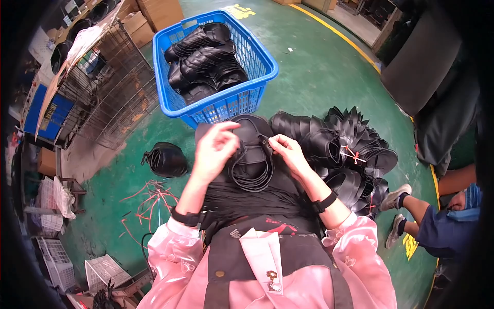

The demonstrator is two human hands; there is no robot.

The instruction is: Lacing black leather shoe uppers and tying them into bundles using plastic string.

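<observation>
A nested stack of black leather shoe uppers (250, 167) rests on my lap, over a dark apron. My right hand (289, 153) pinches the edge of an upper on the stack's right side, thumb against fingertips. At the left side of the stack is my left hand (216, 147), its fingers apart and slightly bent, the index stretched toward the stack. Nothing shows in its grasp. More shoe uppers (355, 141) lie in bundles on the floor to the right, some tied with red string. One small black bundle (165, 159) sits on the floor to the left.
A blue plastic basket (267, 72) with black uppers inside stands ahead. A wire rack (110, 95) is at the left, near cardboard boxes (160, 14). Cut red strings (154, 198) litter the green floor. Another person (442, 226) sits at the right edge.
</observation>
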